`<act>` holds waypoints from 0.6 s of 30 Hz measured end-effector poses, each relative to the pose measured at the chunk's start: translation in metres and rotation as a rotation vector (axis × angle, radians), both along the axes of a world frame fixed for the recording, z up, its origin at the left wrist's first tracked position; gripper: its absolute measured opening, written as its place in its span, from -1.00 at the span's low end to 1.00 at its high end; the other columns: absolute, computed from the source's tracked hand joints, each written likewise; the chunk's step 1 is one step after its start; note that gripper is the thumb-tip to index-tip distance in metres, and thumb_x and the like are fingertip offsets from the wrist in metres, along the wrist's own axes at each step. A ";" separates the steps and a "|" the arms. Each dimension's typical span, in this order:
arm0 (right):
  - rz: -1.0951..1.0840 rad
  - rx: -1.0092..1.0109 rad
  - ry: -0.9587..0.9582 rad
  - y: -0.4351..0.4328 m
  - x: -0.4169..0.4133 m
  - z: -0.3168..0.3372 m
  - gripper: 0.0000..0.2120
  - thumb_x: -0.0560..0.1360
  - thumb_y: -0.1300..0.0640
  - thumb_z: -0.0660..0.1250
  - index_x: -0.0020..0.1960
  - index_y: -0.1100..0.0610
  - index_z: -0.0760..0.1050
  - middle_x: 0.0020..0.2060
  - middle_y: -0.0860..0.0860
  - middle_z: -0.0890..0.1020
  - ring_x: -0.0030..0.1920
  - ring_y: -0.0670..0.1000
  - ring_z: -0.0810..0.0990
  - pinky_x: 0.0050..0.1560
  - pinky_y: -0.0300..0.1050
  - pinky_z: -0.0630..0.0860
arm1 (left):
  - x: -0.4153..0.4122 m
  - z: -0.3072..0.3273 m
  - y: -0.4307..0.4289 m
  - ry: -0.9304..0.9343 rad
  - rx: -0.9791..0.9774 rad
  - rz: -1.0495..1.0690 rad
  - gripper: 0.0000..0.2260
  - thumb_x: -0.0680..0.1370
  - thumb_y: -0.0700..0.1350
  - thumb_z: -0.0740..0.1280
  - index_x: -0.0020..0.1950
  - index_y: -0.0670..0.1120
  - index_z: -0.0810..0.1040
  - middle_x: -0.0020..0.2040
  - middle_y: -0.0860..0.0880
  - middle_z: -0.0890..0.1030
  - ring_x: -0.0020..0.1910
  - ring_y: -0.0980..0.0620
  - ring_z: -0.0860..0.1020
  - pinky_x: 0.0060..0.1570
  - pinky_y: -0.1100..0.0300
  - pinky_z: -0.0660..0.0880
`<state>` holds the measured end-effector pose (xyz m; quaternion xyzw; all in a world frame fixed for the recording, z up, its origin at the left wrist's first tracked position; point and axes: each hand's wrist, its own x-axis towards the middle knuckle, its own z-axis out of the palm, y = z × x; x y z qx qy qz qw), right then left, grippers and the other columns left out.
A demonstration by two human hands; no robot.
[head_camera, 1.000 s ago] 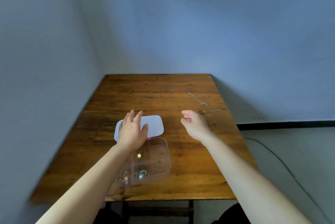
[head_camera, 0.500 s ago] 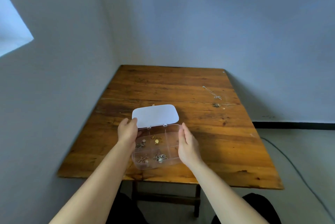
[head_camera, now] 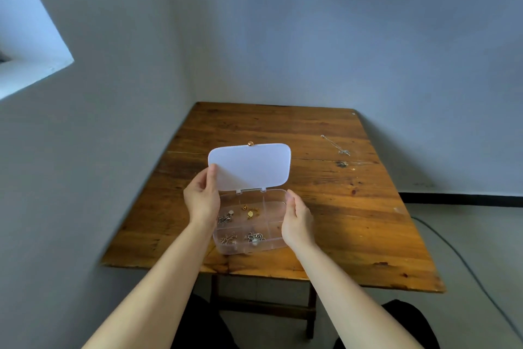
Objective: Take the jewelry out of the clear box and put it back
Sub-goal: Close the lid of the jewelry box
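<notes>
Now left hand [head_camera: 201,201] pinches the lid [head_camera: 250,167] edge; right hand [head_camera: 297,220], open, cups the clear box [head_camera: 271,244].

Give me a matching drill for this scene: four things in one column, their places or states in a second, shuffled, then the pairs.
Things:
1. lid
2. silver chain
3. gold piece
4. right hand

States:
A. lying loose on the table, far right
B. against the clear box's right end
C. swung open, its edge pinched by the left hand
D. in a rear compartment of the box

Pairs: 1-C, 2-A, 3-D, 4-B
</notes>
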<state>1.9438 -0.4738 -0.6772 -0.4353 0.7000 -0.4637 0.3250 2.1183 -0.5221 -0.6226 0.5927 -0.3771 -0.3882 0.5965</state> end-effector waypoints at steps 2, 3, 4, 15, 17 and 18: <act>-0.030 0.010 -0.063 -0.002 0.000 0.003 -0.62 0.71 -0.01 0.02 0.43 0.02 0.44 0.37 -0.01 0.54 0.37 0.03 0.48 0.32 -0.07 0.40 | 0.007 -0.003 0.013 -0.090 -0.031 -0.035 -0.76 0.60 0.15 0.28 0.06 0.10 0.68 -0.02 0.12 0.70 0.03 0.11 0.63 0.00 0.15 0.58; -0.053 0.019 -0.113 -0.002 0.000 0.005 -0.63 0.71 -0.03 0.04 0.41 0.01 0.47 0.35 -0.01 0.56 0.35 0.04 0.50 0.31 -0.04 0.42 | 0.011 -0.005 0.020 -0.141 -0.054 -0.059 -0.77 0.61 0.16 0.26 0.05 0.14 0.67 -0.06 0.15 0.70 0.00 0.14 0.63 -0.04 0.20 0.58; -0.081 0.029 -0.172 -0.001 -0.001 0.007 -0.63 0.69 -0.06 0.07 0.37 0.00 0.51 0.32 -0.01 0.58 0.32 0.05 0.52 0.31 -0.02 0.44 | 0.017 -0.008 0.027 -0.202 -0.085 -0.093 -0.78 0.61 0.17 0.24 0.04 0.18 0.67 -0.09 0.17 0.70 -0.03 0.18 0.64 -0.10 0.26 0.57; -0.090 0.178 -0.366 0.024 -0.012 0.028 -0.29 0.53 -0.47 -0.06 0.38 -0.04 0.48 0.26 0.02 0.59 0.15 0.02 0.54 0.08 -0.04 0.40 | 0.064 -0.036 0.076 -0.930 -0.147 -0.485 -0.58 0.68 -0.01 0.13 0.55 0.13 0.26 0.54 0.13 0.27 0.49 0.16 0.24 0.46 0.14 0.25; -0.052 0.164 -0.355 0.027 -0.011 0.030 -0.31 0.54 -0.45 -0.07 0.40 -0.06 0.47 0.30 0.01 0.55 0.09 -0.05 0.49 0.10 -0.05 0.36 | 0.065 -0.037 0.083 -0.990 -0.094 -0.544 -0.56 0.69 0.00 0.08 0.59 0.10 0.18 0.59 0.13 0.17 0.55 0.14 0.15 0.52 0.07 0.19; -0.035 0.151 -0.353 0.028 -0.011 0.030 -0.32 0.55 -0.44 -0.06 0.41 -0.06 0.46 0.31 0.00 0.55 0.04 -0.09 0.49 0.10 -0.07 0.34 | 0.064 -0.037 0.087 -1.007 -0.075 -0.568 -0.56 0.70 -0.01 0.06 0.59 0.09 0.16 0.60 0.12 0.13 0.57 0.13 0.11 0.53 0.05 0.15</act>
